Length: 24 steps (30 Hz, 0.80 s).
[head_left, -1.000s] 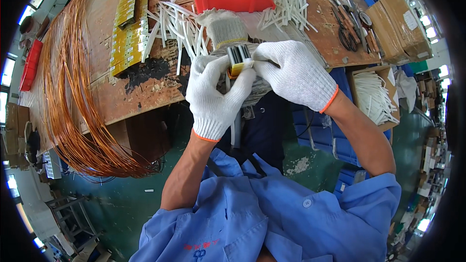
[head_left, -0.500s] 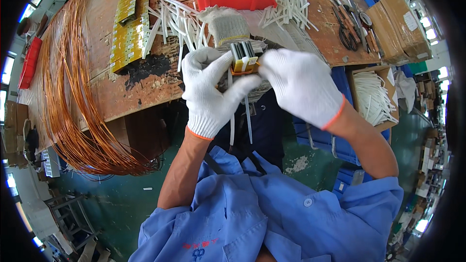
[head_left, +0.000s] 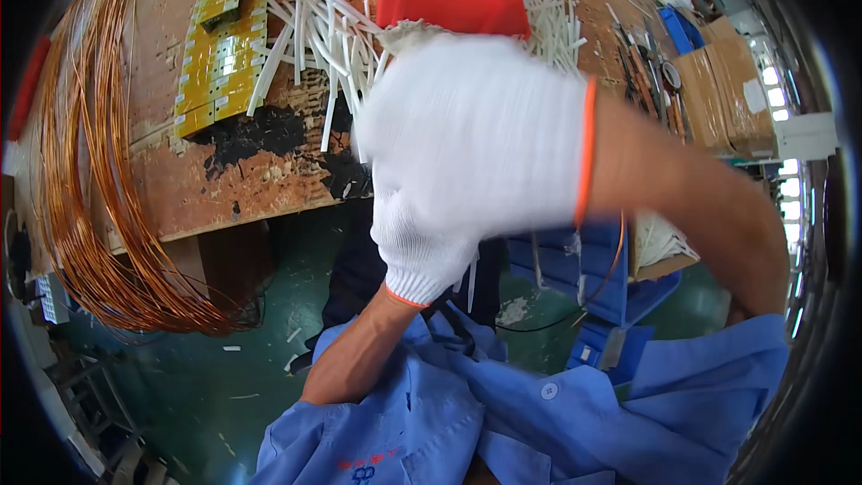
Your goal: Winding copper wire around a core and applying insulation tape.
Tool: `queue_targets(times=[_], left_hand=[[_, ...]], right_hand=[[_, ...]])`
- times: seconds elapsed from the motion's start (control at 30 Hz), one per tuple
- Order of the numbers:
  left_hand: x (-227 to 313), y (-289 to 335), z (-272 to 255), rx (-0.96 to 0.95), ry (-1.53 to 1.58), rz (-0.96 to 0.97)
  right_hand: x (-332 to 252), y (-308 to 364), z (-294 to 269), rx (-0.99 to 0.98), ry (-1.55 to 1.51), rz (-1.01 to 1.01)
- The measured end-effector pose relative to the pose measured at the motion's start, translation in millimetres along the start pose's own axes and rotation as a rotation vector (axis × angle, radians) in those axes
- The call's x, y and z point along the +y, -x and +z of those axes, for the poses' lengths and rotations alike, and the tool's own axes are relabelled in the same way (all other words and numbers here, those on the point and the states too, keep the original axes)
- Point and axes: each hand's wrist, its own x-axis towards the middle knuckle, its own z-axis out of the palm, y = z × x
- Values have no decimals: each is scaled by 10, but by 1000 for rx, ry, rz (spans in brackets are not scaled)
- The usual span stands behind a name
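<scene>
A worn wooden workbench [head_left: 224, 189] is seen across the upper view. A large coil of copper wire [head_left: 81, 216] is draped over its left end. The right hand [head_left: 476, 126], in a white knit glove and blurred, is held close to the camera in front of the bench edge; whether it is spread or closed cannot be told. The left hand [head_left: 417, 242], also gloved, is largely covered by it, and its grip cannot be told. Any held part is hidden behind the gloves. A red plastic bin [head_left: 449, 0] is set behind the hands. White sleeving strips [head_left: 314, 45] are scattered beside a yellow strip of parts [head_left: 215, 45].
</scene>
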Motion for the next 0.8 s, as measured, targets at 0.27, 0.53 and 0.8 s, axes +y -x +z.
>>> queue_targets(times=[0.27, 0.53, 0.8], left_hand=[[-101, -90, 6, 89, 0, 199], [-87, -188, 14, -84, -150, 411], [-217, -206, -24, 92, -145, 413]], right_hand=[[368, 737, 253, 5, -783, 711], [-798, 1329, 549, 326, -37, 559], [-896, 254, -9, -32, 162, 258]])
